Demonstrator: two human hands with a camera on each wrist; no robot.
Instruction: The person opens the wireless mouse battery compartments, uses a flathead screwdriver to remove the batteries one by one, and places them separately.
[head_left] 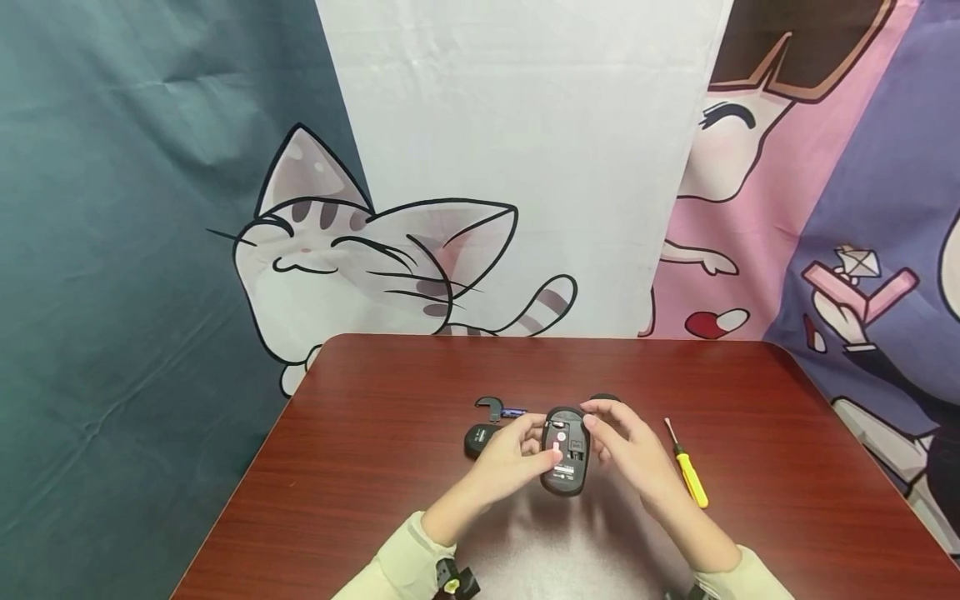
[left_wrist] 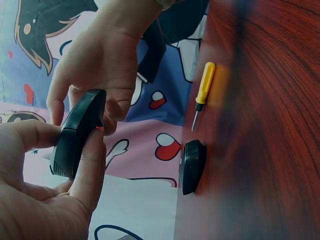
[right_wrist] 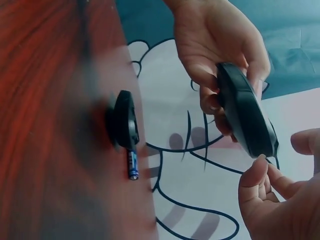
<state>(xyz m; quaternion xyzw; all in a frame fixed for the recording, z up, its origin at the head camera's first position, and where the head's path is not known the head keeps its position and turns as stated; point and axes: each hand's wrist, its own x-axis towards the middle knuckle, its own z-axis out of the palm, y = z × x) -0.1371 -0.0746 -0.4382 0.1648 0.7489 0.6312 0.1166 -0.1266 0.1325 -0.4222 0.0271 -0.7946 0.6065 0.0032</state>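
My left hand grips a black computer mouse above the table, its underside facing me. The thumb lies across that underside, which shows labels and an uncovered battery compartment. A small red light shows beside the thumb in the left wrist view. My right hand is at the mouse's upper right edge, fingertips right at the rim. In the right wrist view, the right hand's fingers meet the end of the mouse while its thumb stands apart.
Left of the hands lie a small black rounded piece, a curved black cover and a blue battery. Behind the right hand is another black rounded object. A yellow-handled screwdriver lies on the right of the brown table.
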